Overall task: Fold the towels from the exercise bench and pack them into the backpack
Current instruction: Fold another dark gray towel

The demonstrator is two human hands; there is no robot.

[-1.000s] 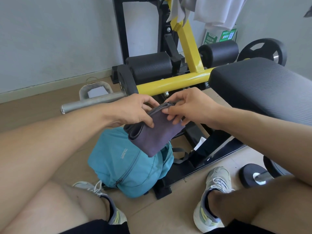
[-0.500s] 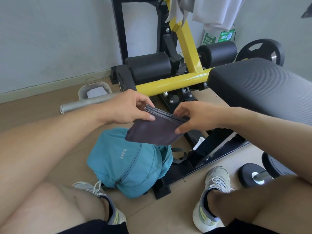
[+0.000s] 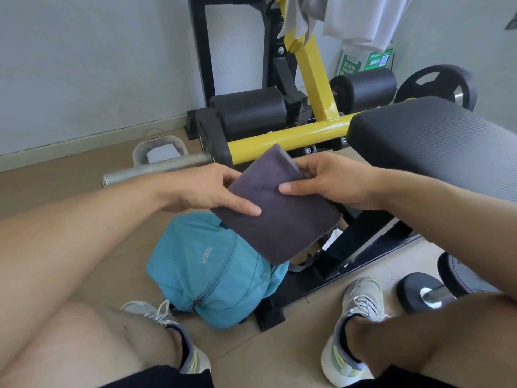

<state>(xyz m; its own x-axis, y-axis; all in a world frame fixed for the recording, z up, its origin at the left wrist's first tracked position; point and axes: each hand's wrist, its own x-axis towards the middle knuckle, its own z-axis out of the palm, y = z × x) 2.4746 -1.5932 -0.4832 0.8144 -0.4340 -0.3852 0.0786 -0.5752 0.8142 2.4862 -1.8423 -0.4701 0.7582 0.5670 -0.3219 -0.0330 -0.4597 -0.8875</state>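
Flattened since a moment ago, the folded grey towel hangs above the teal backpack, pinched by left hand and right hand; folding looks finished, packing needs the bag opened.

Folded towel is looking like soft matt grey cloth w/ a fine nap. Backpack is showing thin teal fabric, slightly crinkled. Bench pad is reading as ribbed matt black vinyl; frame glossy yellow painted metal; bar dull bare metal. Floor is looking wood-like, matt.
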